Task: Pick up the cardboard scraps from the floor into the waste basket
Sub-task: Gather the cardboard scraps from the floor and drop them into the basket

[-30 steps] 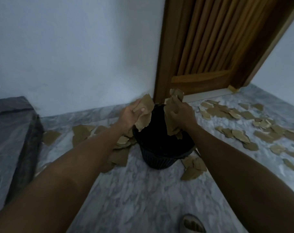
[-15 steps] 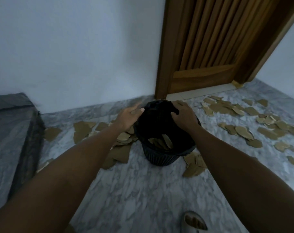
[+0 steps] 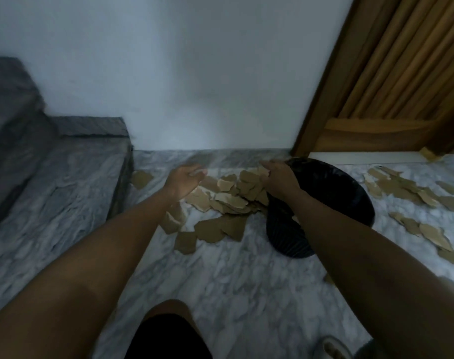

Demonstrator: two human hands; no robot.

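Grey marble step (image 3: 52, 193) at 9 o'clock. Left hand (image 3: 185, 178) hovers open, fingers loosely curved, holding nothing, above the cardboard scraps (image 3: 231, 198) heaped on the floor (image 3: 233, 281) at centre. Right hand (image 3: 279, 176) curls into the heap's far edge; a grip can't be confirmed. Waste basket (image 3: 334, 193) at 3 o'clock, touching the heap. Step judged: gathering another handful. Next: scoop, carry rightward, release over the rim.

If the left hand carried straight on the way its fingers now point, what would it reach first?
Most likely the cardboard scraps heaped on the floor left of the waste basket. The left hand hangs open above the heap's left edge, fingers pointing right and slightly down. Its height above them is unclear.
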